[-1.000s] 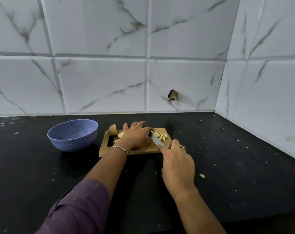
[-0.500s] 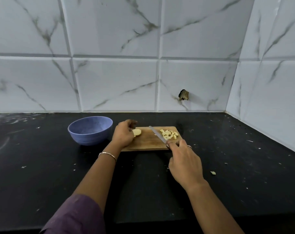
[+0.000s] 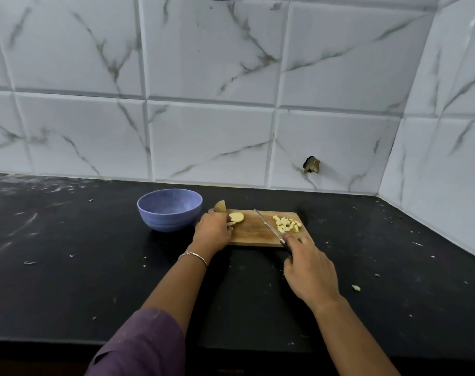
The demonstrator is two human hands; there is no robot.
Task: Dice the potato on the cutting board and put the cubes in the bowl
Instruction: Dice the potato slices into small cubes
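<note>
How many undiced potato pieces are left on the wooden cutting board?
2 visible: a brown-skinned potato end at the board's far-left corner, and a pale round slice by the left hand. More may hide under that hand. The right hand grips a black-handled knife.

Blue bowl (image 3: 170,210); black counter (image 3: 68,267); grey-veined white tiles (image 3: 209,142).

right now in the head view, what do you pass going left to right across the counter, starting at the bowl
blue bowl → left hand → potato slice → knife → pile of potato cubes → stray potato bit lying on the black counter
</note>
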